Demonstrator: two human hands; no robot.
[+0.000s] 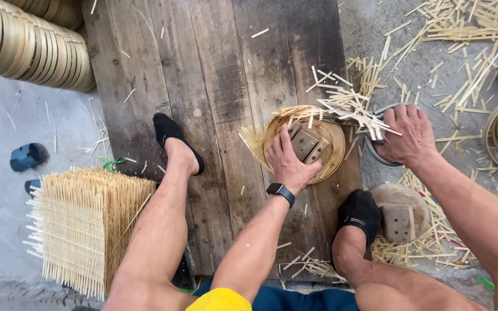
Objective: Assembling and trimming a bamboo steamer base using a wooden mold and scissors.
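My left hand (286, 162) presses flat on a round wooden disc (329, 144) with block handles, which lies on a woven bamboo mat whose strip ends (253, 140) stick out from under it. My right hand (406, 135) grips the grey handle (374, 151) of a cutting tool at the disc's right edge, where cut bamboo slivers (350, 103) pile up. A dark smartwatch (280, 192) sits on my left wrist. The tool's blade is mostly hidden by the slivers and my hand.
Old dark planks (214, 75) form the work surface. My feet in black socks (171, 135) (359, 212) rest on them. A stack of square woven bamboo mats (85, 224) lies left, stacked bamboo hoops (30, 46) top left, a second wooden disc (402, 216) right, and scattered offcuts.
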